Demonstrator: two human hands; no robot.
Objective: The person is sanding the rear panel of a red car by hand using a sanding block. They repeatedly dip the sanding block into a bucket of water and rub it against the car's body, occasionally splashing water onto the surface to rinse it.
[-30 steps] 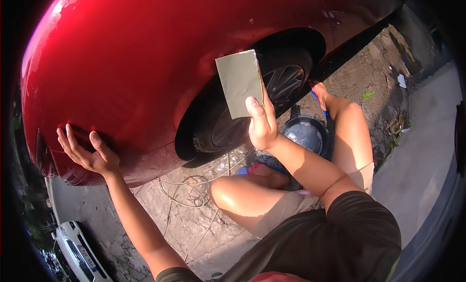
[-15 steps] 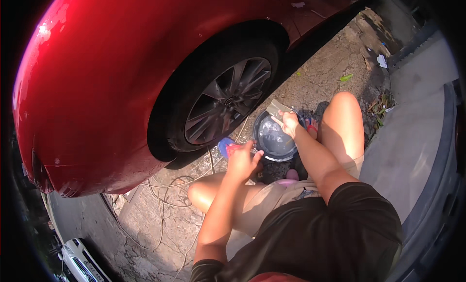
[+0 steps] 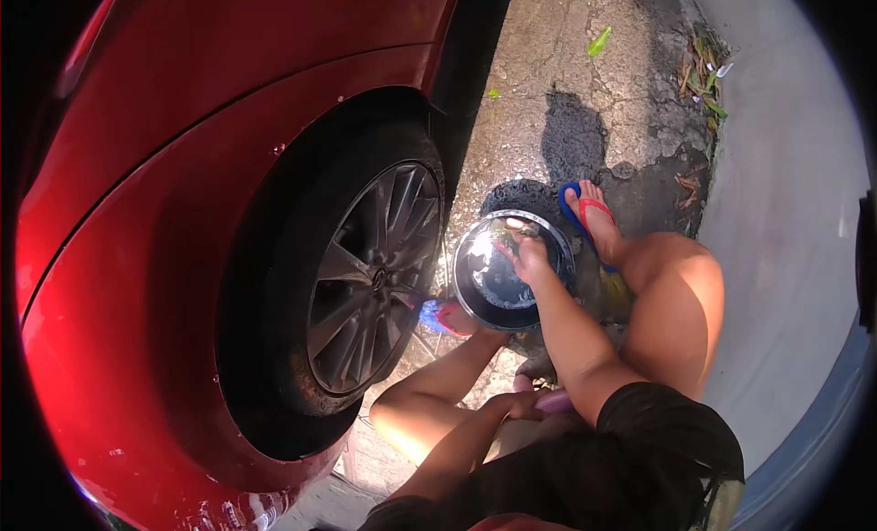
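A dark round bucket of soapy water stands on the ground between my feet. My right hand reaches over its rim into the water, fingers bent around something I cannot make out; a small pale patch shows just past the fingertips. My left hand is drawn back to my lap, beside a smooth pink thing, with its fingers partly hidden. Left of the bucket is a dark multi-spoke car wheel, under the red fender of a car.
My feet wear blue flip-flops with red straps, on either side of the bucket. Rough wet concrete runs beyond it, with a green leaf on it. A pale wall rises on the right, dry leaves at its foot.
My right hand has gone from holding a flat tan piece above the bucket's far rim to inside the bucket. My left hand has pulled back to my lap. The view has shifted closer to the wheel.
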